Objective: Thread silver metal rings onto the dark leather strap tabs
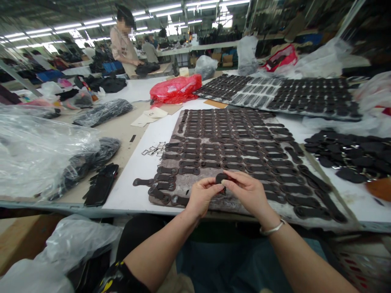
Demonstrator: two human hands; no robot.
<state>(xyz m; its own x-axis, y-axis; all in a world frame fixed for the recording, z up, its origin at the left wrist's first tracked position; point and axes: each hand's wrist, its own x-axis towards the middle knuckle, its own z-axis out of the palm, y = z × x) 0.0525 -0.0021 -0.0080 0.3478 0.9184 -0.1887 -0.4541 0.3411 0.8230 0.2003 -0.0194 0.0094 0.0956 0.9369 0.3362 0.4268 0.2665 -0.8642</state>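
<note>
Between my two hands is a small dark strap tab with a rounded end, raised just above the near edge of the board. My left hand pinches it from the left, thumb and fingertips together. From the right, my right hand also pinches it, thumb against the fingers. Whether the tab is folded, or has metal in it, I cannot make out. Below and beyond, rows of dark dumbbell-shaped strap tabs cover a greyish board. Small metal buckles lie in a loose heap left of the board.
A pile of dark tabs with metal parts sits at right. Behind stands a second covered board beside a red plastic bag. At left are a phone and clear plastic bags. Another person works farther back.
</note>
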